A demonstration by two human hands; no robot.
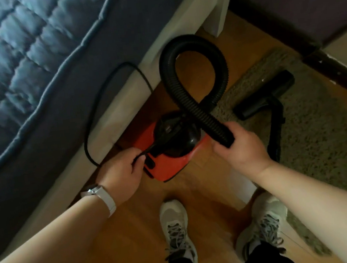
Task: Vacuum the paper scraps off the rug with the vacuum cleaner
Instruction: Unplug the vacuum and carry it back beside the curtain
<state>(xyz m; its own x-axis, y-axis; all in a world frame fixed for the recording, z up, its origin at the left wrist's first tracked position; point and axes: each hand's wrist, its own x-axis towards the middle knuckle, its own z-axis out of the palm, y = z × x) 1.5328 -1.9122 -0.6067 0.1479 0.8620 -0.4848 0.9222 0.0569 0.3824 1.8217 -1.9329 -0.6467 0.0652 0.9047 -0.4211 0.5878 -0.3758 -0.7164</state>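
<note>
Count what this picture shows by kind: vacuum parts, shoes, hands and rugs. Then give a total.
Vacuum parts: 4 (vacuum body, hose, floor nozzle, cord)
Shoes: 2 (left shoe, right shoe)
Hands: 2 (left hand, right hand)
Rugs: 1 (rug)
Total: 9

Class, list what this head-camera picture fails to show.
Head view only.
Paper scraps: too small and blurred on the shaggy grey-green rug.
Rug's far side: cut by the right edge.
Black ribbed hose: open end covered by right hand.
Black power cord: end inside left hand.
</note>
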